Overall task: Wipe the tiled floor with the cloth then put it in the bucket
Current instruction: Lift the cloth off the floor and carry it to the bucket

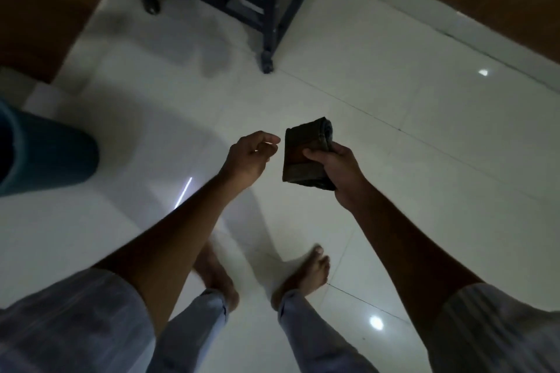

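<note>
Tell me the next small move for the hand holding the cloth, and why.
Probably lower the right hand so the folded cloth meets the tiled floor. The person is standing, the cloth is held in the air, and the bucket stands off to the left, so wiping likely comes first.

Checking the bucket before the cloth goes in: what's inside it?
Only the bucket outer wall and a dark strip of its mouth show at the frame's left edge; its inside can't be seen.
</note>
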